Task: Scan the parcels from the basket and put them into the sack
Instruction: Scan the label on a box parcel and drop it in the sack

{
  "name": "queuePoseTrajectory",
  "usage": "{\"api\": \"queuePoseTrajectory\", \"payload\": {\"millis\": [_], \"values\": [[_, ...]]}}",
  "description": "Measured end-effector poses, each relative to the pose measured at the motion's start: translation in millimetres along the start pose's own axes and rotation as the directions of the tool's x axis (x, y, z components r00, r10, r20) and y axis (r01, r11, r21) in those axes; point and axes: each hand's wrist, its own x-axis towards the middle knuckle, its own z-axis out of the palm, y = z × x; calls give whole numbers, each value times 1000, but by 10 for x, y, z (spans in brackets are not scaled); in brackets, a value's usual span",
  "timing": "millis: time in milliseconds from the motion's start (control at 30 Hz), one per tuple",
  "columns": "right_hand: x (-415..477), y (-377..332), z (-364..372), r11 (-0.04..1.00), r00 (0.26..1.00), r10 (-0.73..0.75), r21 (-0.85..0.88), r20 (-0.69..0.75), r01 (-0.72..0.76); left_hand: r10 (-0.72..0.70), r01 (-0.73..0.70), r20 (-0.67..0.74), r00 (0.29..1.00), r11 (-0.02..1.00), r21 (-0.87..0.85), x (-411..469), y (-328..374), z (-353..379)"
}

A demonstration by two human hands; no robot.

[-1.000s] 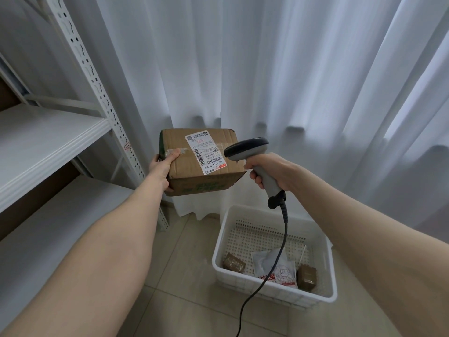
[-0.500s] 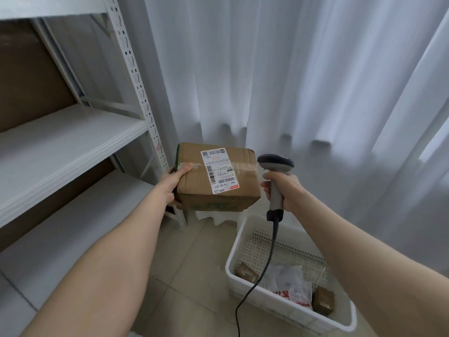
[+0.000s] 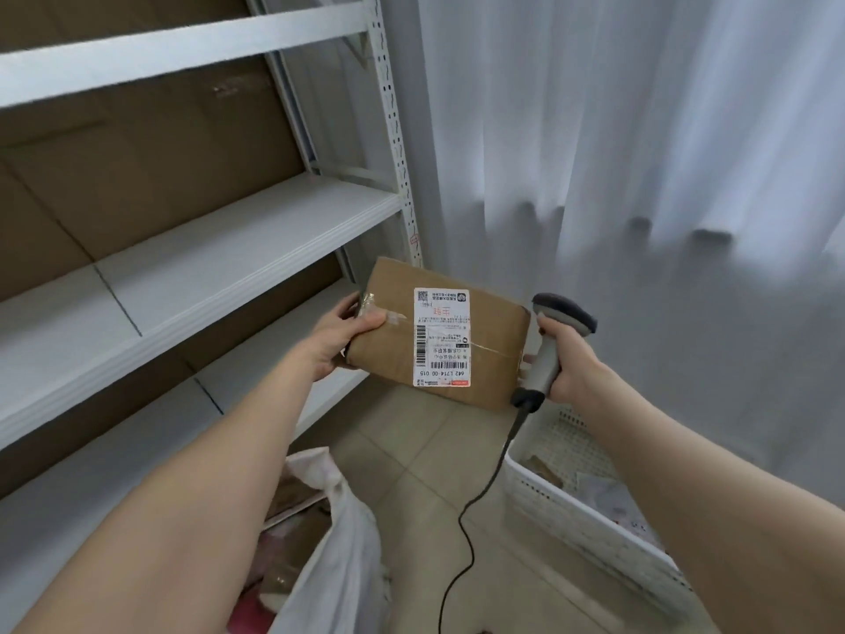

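Parcel (image 3: 393, 354) mid-air at centre, left hand (image 3: 340, 334) clamped on its 9 o'clock end; right hand (image 3: 576, 363) wrapped round scanner (image 3: 546, 359) grip beside it. Sack (image 3: 338, 555) gapes at 7 o'clock, basket (image 3: 590, 537) at 4. Probably sack-bound: lower over mouth, keep cable (image 3: 503, 453) clear.

Two hands (image 3: 337, 341) (image 3: 575, 364), one labelled box (image 3: 392, 345), one scanner (image 3: 563, 311), one basket (image 3: 587, 530), one sack (image 3: 348, 567), one shelf rack (image 3: 392, 130).
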Motion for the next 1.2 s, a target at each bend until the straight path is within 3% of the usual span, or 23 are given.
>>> {"api": "queuePoseTrajectory", "payload": {"millis": [133,300,533,667,833,1033,1133,1200], "values": [[-242,366,206,998,995,56,29,79,-59,43,-44,34,999,998,42,-417,13,-348],[-439,762,545,993,998,67,-97,20,-65,26,-31,39,999,993,114,-802,-135,-792],[-550,1608,1229,971,996,78,-229,36,-68,-215,204,-140,967,975,-88,-1174,-775,-1739],[-573,2253,1745,939,999,44,-340,1,-41,-409,385,-146,901,908,-162,-1313,-1514,-2347],[-499,3150,2344,913,1000,12,-407,-20,-19,-558,470,-129,819,784,-406,-1529,-2429,-2984],[-309,4091,2760,862,997,72,-505,16,-54,-598,407,-205,775,720,-562,-1600,-3318,-3275],[-213,4547,2876,835,985,166,-538,49,-115,-681,359,-281,677,638,-681,-1567,-3653,-3293],[-161,4854,2933,819,977,209,-553,46,-149,-750,419,-251,612,577,-701,-1561,-3800,-3365]]}}
